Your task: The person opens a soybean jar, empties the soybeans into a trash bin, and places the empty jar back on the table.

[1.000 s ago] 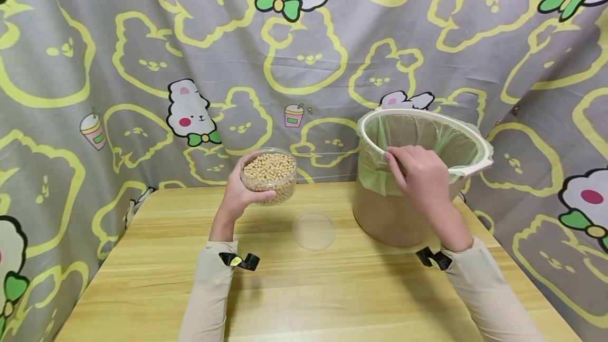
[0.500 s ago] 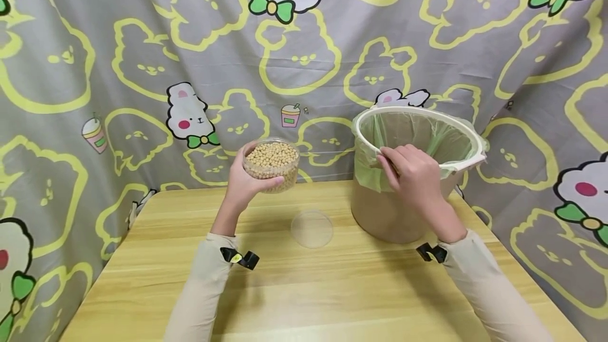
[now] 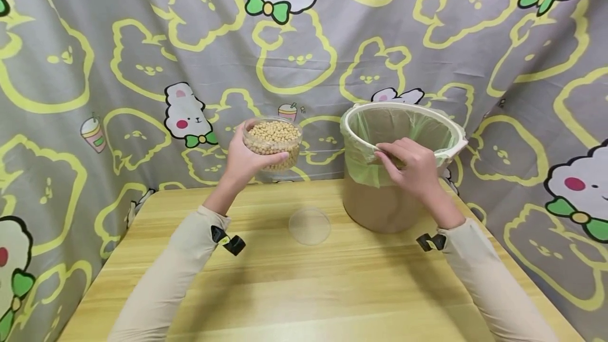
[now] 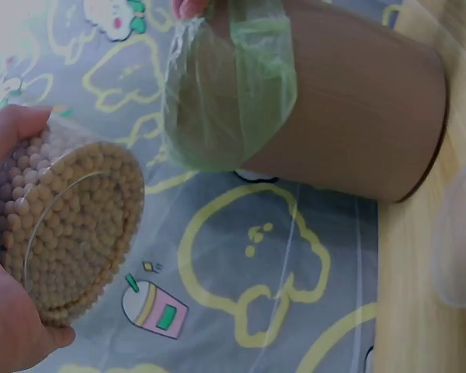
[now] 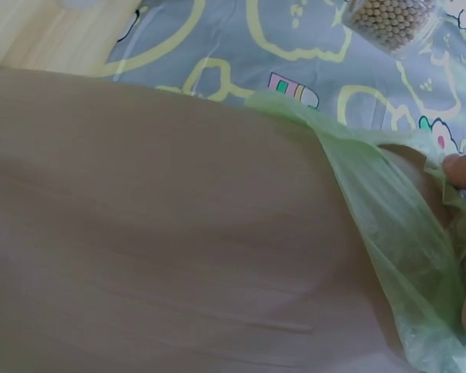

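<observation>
My left hand (image 3: 244, 160) grips a clear round plastic jar (image 3: 280, 160), its thumb along the near side. Pale yellow soybeans (image 3: 275, 131) fill the jar nearly to its uncovered top, and it is held above the table. In the left wrist view the beans show through the jar's base (image 4: 85, 225). My right hand (image 3: 413, 165) pinches the edge of the green bin liner (image 3: 368, 173) at the near side of the white rim ring (image 3: 394, 105). The liner hangs over the outside of a brown trash can (image 3: 380, 205). The bottom inside the can is hidden.
A clear round lid (image 3: 309, 226) lies flat on the wooden table (image 3: 294, 289), between the jar and the trash can. Behind the table hangs a grey patterned curtain (image 3: 214, 57). Black straps (image 3: 228, 240) are around both sleeves.
The left hand has lifted the jar higher and a little to the right. The trash can has shifted slightly left, with the right hand still at its rim.
</observation>
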Available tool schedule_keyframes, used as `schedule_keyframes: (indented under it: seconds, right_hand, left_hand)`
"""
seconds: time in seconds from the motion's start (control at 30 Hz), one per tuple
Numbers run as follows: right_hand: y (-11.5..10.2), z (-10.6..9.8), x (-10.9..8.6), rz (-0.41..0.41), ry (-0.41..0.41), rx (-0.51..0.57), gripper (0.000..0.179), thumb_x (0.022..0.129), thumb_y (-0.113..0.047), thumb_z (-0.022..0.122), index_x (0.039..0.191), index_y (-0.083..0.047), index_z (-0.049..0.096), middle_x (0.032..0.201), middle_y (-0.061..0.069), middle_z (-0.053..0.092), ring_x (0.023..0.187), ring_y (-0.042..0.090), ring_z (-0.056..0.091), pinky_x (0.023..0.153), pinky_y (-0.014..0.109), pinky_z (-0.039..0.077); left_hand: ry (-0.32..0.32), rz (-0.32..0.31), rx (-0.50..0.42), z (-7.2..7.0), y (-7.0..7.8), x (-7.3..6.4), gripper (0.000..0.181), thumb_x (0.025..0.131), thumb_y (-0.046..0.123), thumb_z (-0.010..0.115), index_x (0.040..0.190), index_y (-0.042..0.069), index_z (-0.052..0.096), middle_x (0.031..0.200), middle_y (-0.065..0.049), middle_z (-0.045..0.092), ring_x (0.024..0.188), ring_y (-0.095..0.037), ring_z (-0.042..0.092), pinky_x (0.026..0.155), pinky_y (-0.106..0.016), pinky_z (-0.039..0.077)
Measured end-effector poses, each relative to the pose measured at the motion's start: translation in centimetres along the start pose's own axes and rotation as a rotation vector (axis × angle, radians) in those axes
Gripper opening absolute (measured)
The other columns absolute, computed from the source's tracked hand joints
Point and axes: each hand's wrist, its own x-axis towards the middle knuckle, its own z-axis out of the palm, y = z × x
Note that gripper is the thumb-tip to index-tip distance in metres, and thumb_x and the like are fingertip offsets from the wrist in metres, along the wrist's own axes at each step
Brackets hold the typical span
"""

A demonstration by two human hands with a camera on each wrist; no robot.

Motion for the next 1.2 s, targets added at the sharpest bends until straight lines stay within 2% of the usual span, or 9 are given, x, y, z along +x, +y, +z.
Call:
schedule_keyframes:
  seconds: [0.17,0.27,0.4,0.73,0.9,1.07,1.2]
  right_hand:
    - [0.4,0.1,0.1,-0.002,-0.007,0.052,0.015,0.078,-0.003,0.08,0.094,-0.003,0.08,0.075,0.01,0.073,0.064,0.023,0.063,0.058,0.035,0.046]
    - [0.5,0.2,0.1,0.002,-0.002,0.056,0.015,0.078,-0.002,0.08,0.093,-0.002,0.081,0.074,0.01,0.073,0.063,0.023,0.063,0.058,0.034,0.045]
    - [0.4,0.2,0.1,0.011,0.006,0.059,0.015,0.077,-0.001,0.081,0.092,-0.002,0.081,0.073,0.01,0.073,0.061,0.022,0.062,0.057,0.032,0.043]
    - [0.3,0.2,0.0,0.003,0.002,0.048,0.015,0.077,-0.002,0.081,0.092,0.0,0.08,0.074,0.012,0.074,0.061,0.024,0.063,0.055,0.033,0.045]
    - [0.3,0.2,-0.1,0.019,0.007,0.065,0.016,0.076,-0.001,0.082,0.092,-0.001,0.08,0.074,0.011,0.074,0.062,0.025,0.064,0.057,0.035,0.046]
    - [0.3,0.3,0.0,0.024,0.006,0.076,0.016,0.077,-0.001,0.081,0.092,-0.001,0.08,0.074,0.012,0.074,0.062,0.025,0.064,0.058,0.036,0.047]
    - [0.3,0.2,0.0,0.02,-0.002,0.061,0.016,0.077,-0.002,0.082,0.092,-0.001,0.08,0.074,0.011,0.074,0.062,0.025,0.063,0.057,0.035,0.047]
  left_hand:
    - [-0.015,-0.018,0.095,0.3,1.7,0.7,0.114,0.059,0.033,0.1,0.153,0.018,0.037,0.151,-0.009,0.044,0.136,-0.024,0.047,0.112,-0.046,0.045]
    - [-0.018,-0.006,0.159,0.9,2.6,1.2,0.115,0.057,0.04,0.1,0.152,0.02,0.038,0.15,-0.008,0.045,0.136,-0.024,0.047,0.111,-0.049,0.045]
    - [-0.015,0.017,0.199,2.0,3.5,1.9,0.115,0.056,0.043,0.1,0.151,0.02,0.039,0.147,-0.008,0.049,0.133,-0.026,0.049,0.109,-0.049,0.047]
    - [0.002,0.088,0.255,5.6,4.4,3.5,0.12,0.051,0.043,0.101,0.15,0.016,0.04,0.143,-0.007,0.053,0.129,-0.024,0.053,0.109,-0.043,0.048]
    - [0.004,0.096,0.28,7.4,4.8,4.1,0.123,0.049,0.045,0.1,0.152,0.015,0.039,0.143,-0.005,0.052,0.13,-0.023,0.052,0.109,-0.041,0.048]
    - [0.009,0.091,0.31,8.6,5.3,4.8,0.122,0.049,0.047,0.099,0.152,0.017,0.04,0.143,-0.004,0.052,0.131,-0.024,0.051,0.109,-0.043,0.047]
    - [0.013,0.109,0.373,9.2,5.6,5.4,0.122,0.049,0.05,0.099,0.152,0.017,0.04,0.143,-0.004,0.052,0.131,-0.024,0.05,0.11,-0.045,0.046]
